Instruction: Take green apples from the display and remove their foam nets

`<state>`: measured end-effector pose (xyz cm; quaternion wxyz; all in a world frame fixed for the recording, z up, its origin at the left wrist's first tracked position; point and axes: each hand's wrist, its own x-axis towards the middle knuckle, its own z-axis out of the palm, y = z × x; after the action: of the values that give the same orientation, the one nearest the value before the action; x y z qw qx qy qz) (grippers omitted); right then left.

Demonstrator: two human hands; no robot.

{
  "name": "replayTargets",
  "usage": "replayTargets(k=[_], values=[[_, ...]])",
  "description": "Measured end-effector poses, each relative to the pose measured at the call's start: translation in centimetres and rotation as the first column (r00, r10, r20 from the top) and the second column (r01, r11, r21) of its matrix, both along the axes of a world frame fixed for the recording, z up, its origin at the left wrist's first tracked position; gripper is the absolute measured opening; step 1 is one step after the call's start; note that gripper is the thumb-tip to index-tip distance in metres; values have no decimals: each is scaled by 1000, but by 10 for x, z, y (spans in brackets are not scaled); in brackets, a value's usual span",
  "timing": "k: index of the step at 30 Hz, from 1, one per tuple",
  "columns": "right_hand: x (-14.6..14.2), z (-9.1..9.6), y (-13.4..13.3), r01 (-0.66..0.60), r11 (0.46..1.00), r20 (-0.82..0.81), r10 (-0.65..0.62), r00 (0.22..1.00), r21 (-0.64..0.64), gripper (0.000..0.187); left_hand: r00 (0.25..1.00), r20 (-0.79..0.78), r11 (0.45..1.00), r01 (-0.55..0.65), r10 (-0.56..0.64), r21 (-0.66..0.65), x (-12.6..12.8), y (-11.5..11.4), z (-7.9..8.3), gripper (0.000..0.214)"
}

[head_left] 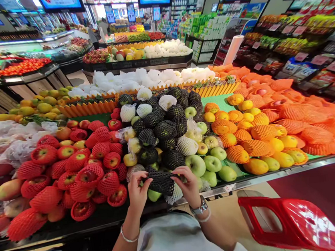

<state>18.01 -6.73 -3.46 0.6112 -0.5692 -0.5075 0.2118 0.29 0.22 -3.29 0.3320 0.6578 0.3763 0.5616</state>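
A black foam fruit net [161, 181] is stretched between my two hands, low over the front of the fruit display. My left hand [139, 190] pinches its left end between thumb and fingers. At its right end my right hand [189, 184] holds it in a similar pinch. Whether any fruit sits inside the net, I cannot tell. Just behind it are several fruits in black nets [165, 129], heaped with a few in white nets [187, 145]. Bare green apples [195, 165] lie right of my right hand, and apples in red nets [90, 175] are left of my left hand.
Orange-netted fruits [250, 148] cover the right side of the stand, and wrapped apples [8, 188] its far left. An orange fence [89, 107] crosses the back. A red plastic basket or cart part [299, 219] stands at lower right. Packaged-goods shelves [306, 41] are beyond.
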Motion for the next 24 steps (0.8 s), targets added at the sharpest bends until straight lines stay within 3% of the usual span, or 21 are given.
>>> replayTargets(k=[4, 7, 11, 15, 17, 19, 22, 24], values=[[2, 4, 0, 101, 990, -37, -97, 995, 97, 13, 985, 169, 962, 83, -39, -260, -7, -11, -12, 43], [0, 5, -1, 121, 986, -61, -115, 991, 113, 15, 983, 85, 920, 182, -162, -347, -12, -16, -15, 37], [-4, 5, -4, -9, 991, -106, 23, 994, 133, 15, 846, -208, 834, 389, -491, -391, -13, -17, -6, 31], [-1, 0, -4, -21, 997, -328, 44, 944, 74, 17, 810, -388, 894, 349, -439, -282, -15, -19, -7, 26], [6, -1, -2, -55, 998, -362, 49, 931, -7, 19, 790, -450, 910, 358, -416, -211, -19, -20, -13, 27], [14, 2, -1, -168, 983, -302, 137, 944, -80, 17, 724, -515, 886, 416, -458, -204, -24, -21, -19, 26], [22, 10, -2, -317, 940, -192, 291, 937, -124, 13, 616, -556, 825, 483, -559, -293, -26, -21, -27, 28], [24, 14, -4, -330, 937, -125, 316, 940, -112, 17, 610, -527, 805, 475, -592, -354, -25, -21, -31, 31]])
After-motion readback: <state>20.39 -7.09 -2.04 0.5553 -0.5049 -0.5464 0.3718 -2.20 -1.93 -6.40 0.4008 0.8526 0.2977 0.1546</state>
